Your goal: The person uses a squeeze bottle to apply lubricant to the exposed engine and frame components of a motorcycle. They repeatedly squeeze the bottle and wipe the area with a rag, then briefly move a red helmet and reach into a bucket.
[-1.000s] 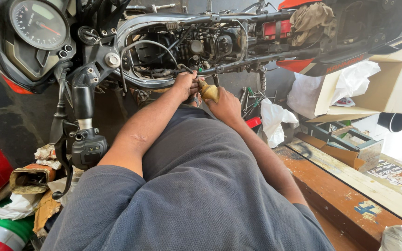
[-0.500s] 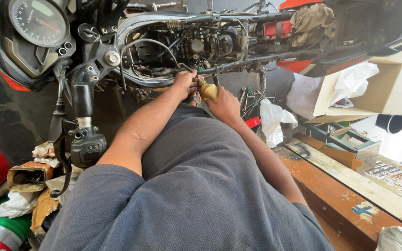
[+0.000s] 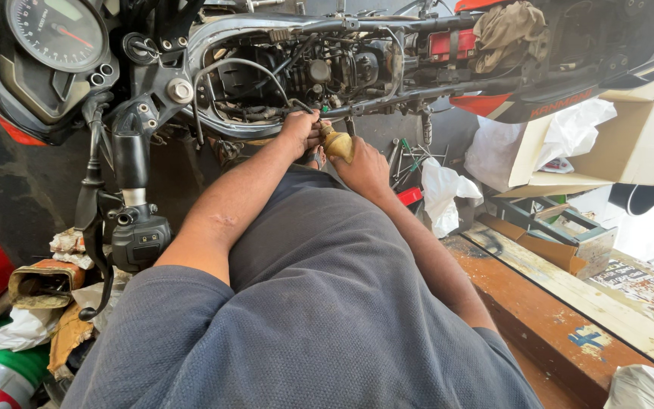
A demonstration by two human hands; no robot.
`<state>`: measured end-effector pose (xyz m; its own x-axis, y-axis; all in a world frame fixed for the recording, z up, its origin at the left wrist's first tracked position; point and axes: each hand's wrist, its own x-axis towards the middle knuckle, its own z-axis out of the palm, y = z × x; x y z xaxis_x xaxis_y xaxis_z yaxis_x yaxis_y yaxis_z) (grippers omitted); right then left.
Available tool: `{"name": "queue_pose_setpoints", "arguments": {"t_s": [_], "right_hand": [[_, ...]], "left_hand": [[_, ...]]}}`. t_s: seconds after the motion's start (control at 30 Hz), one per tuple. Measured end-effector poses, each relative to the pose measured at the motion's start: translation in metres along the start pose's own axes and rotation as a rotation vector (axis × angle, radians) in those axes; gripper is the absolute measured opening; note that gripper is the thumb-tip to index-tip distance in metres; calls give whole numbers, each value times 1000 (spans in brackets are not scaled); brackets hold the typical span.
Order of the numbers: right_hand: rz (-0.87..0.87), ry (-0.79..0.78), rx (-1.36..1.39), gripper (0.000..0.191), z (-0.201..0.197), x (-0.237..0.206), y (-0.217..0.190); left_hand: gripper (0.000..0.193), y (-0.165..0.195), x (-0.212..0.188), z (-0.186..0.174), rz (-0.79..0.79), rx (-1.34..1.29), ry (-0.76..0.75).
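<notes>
A stripped motorcycle (image 3: 357, 68) stands in front of me with its frame, wiring and engine top exposed. My right hand (image 3: 363, 170) grips the yellowish handle of a screwdriver (image 3: 337, 144), which points up toward the underside of the frame. Just left of it, my left hand (image 3: 300, 129) is closed on a thin black cable (image 3: 295, 107) at the lower frame tube, its knuckles almost touching the handle. The screwdriver's tip is hidden behind my left hand.
The speedometer (image 3: 58, 30) and a handlebar switch (image 3: 139, 238) are at the left. A cardboard box (image 3: 630, 144) with white rags stands at the right, by a wooden bench edge (image 3: 569, 303). Loose tools (image 3: 406, 163) lie on the floor below the frame. Rubbish and a can (image 3: 1, 379) lie at lower left.
Both hands stay at the same spot under the frame. The view has shifted only slightly.
</notes>
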<state>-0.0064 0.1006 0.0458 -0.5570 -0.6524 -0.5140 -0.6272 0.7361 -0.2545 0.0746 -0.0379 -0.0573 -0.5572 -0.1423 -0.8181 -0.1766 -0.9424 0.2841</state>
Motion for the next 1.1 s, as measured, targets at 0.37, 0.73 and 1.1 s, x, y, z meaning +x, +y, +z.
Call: {"name": "queue_pose_setpoints", "arguments": {"t_s": [0.37,0.73,1.1], "right_hand": [[-7,11,15,61,1,-1,2],[33,-29,-13,65,2,-4,3],[16,1,4,64,-1,-8,0]], "left_hand": [[21,2,-1,1,-17,-10,14],[27,2,-5,0,-24,59,39],[28,-2,8,-6,-24,5,3]]}}
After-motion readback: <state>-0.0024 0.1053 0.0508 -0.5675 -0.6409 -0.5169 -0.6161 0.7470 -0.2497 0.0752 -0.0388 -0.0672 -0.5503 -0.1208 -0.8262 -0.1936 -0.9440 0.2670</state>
